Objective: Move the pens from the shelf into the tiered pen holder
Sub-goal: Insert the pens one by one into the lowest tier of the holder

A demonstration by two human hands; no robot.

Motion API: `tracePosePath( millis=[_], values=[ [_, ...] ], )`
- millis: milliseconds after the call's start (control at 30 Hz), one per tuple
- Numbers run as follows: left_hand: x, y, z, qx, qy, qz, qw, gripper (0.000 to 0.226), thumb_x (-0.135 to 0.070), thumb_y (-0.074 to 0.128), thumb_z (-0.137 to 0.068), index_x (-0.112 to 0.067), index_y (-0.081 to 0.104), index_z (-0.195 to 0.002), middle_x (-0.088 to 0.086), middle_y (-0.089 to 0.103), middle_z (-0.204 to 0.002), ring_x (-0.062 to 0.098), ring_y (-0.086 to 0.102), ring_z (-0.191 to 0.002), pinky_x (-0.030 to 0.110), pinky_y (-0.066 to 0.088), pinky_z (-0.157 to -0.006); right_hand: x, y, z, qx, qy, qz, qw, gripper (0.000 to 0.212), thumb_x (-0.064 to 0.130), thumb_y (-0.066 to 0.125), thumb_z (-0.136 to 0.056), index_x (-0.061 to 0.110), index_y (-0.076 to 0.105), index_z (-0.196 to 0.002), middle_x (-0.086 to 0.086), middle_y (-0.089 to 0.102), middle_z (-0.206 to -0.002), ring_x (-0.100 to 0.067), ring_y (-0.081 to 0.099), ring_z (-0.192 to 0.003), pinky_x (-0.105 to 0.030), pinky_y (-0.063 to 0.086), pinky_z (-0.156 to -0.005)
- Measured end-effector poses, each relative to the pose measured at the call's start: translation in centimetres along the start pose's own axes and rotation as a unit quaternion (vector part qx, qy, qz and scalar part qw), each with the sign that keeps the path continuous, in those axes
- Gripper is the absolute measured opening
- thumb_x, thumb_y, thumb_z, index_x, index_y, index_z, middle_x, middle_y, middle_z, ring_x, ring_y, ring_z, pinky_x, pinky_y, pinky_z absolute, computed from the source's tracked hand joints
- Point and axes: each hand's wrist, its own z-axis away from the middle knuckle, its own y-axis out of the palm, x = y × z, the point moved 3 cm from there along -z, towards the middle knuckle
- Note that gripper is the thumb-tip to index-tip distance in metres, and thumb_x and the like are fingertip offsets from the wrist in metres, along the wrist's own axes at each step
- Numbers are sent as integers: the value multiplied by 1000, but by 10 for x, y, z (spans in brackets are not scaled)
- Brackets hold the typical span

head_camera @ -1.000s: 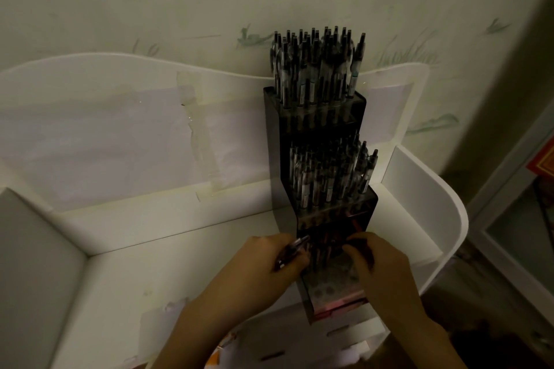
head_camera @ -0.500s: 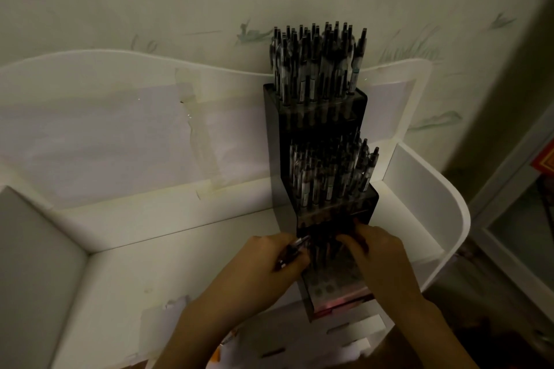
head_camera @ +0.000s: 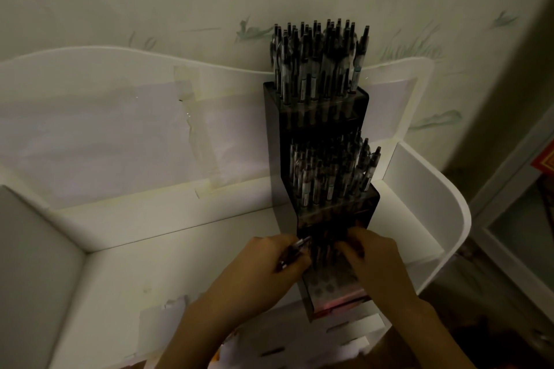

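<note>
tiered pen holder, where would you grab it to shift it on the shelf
Grip the tiered pen holder by its bare dark side walls at the middle step, coming from left and right. Pens bristle from the top, and both hands crowd the front.

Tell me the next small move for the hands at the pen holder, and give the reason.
Probably the right hand should seat its pen in the lowest tier of the tiered pen holder, then take one from the left hand, which grips more pens. The two upper tiers look full; open holes show below.
</note>
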Motion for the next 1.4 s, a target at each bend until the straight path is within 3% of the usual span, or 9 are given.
tracePosePath(
  millis=[133,333,467,633,833,967,1133,1233,1400],
  values=[
    [-1,0,0,6,-3,5,1000,17,-38,52,-96,-26,62,-94,-2,67,-83,10,57,-67,31,49,-67,0,0,8,-14,43,-70,996,26,11,72,-84,31,57,-92,23,64,-81,3,66,-76,-6,50,-68],
    [-4,4,3,44,-25,39,998,16,-28,45,-96,-23,58,-103,0,62,-88,10,52,-65,29,45,-63,-3,-4,13,0,42,-56,998,19,17,72,-85,22,71,-103,9,72,-92,-4,67,-84,-23,56,-81],
    [-6,8,4,80,-15,16,997,16,-26,37,-101,-24,50,-109,-3,55,-93,10,49,-74,25,41,-66,21,-27,19,-30,36,-115,992,28,24,78,-77,26,71,-104,12,71,-89,-1,65,-82,-9,50,-76],
    [-14,15,-3,107,27,-35,993,16,-27,36,-103,-22,50,-108,-3,50,-103,12,50,-86,25,43,-76,53,-29,24,98,9,-253,962,29,27,75,-75,29,75,-105,11,72,-100,-11,67,-95,-23,54,-82],
    [-19,20,-7,84,59,-61,993,20,-31,37,-103,-22,54,-110,-3,52,-104,13,52,-88,29,48,-82,59,-32,26,26,6,-359,933,19,32,75,-80,19,77,-93,-2,73,-95,-20,70,-93,-29,57,-83],
    [-17,12,-4,32,59,-135,989,27,-44,44,-97,-32,51,-120,-7,55,-109,14,56,-91,33,50,-83,59,-60,19,-38,73,-379,922,6,12,62,-86,11,68,-86,-1,75,-87,-15,71,-82,-25,59,-73],
    [-8,-7,4,-93,57,-223,969,44,-55,42,-93,-38,40,-134,-14,49,-128,9,52,-111,28,45,-94,48,-92,8,-132,35,-284,949,6,13,65,-84,8,66,-88,-14,65,-74,-24,67,-75,-19,56,-76],
    [-8,-12,4,-133,58,-227,963,45,-52,44,-93,-34,39,-133,-12,50,-126,10,52,-111,25,46,-91,40,-87,3,-120,3,-162,979,22,35,59,-84,20,66,-99,8,69,-86,-7,68,-84,-13,51,-80],
    [-10,-11,3,-144,47,-225,962,45,-51,46,-92,-34,35,-133,-13,49,-124,9,51,-110,23,46,-89,30,-63,-2,-115,-32,-85,989,16,17,64,-88,23,63,-103,24,62,-88,12,62,-87,1,42,-75]
  ],
)
